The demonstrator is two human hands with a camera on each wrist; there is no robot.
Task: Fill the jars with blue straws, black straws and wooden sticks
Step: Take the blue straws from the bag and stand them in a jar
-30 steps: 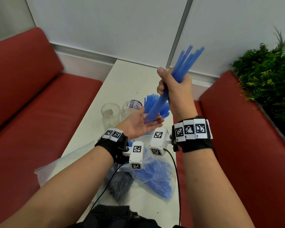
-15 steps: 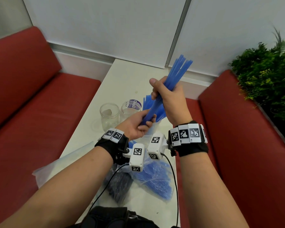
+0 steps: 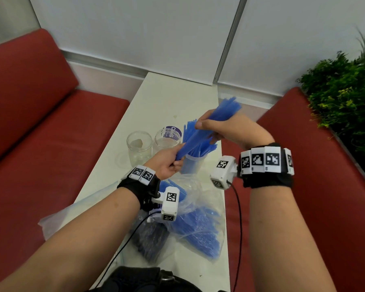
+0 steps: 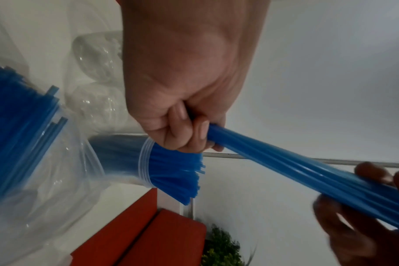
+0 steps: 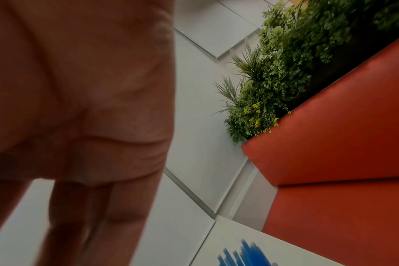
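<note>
Bundle: blue straws (image 3: 207,131), held slanted above the table (image 3: 167,98) — low end at 7 o'clock, high end at 1 o'clock.
Left hand: left hand (image 3: 167,163) has its fingers (image 4: 194,133) curled tight round the low end of the bundle; the left wrist view shows the straws leaving the fist.
Right hand: right hand (image 3: 230,129) wraps the upper part of the bundle, thumb laid across the top; the straw tips fan out past it toward 1 o'clock. The right wrist view shows only the back of the hand, blurred.
Filled jar: a jar (image 3: 193,163) packed with upright blue straws stands directly below the bundle, at the table's right edge.
Other jars: two glass jars stand to its left at 9 o'clock — one (image 3: 168,140) with a purple label, one (image 3: 139,147) with a small pale scrap inside. Whether they touch cannot be told.
Bags: a clear bag of blue straws (image 3: 198,228) lies at 6 o'clock of the jars, near the table's front; a bag of dark straws (image 3: 150,241) lies just left of it, touching.
Surroundings: red benches (image 3: 51,133) flank the table; a green plant (image 3: 341,98) is at 3 o'clock.
</note>
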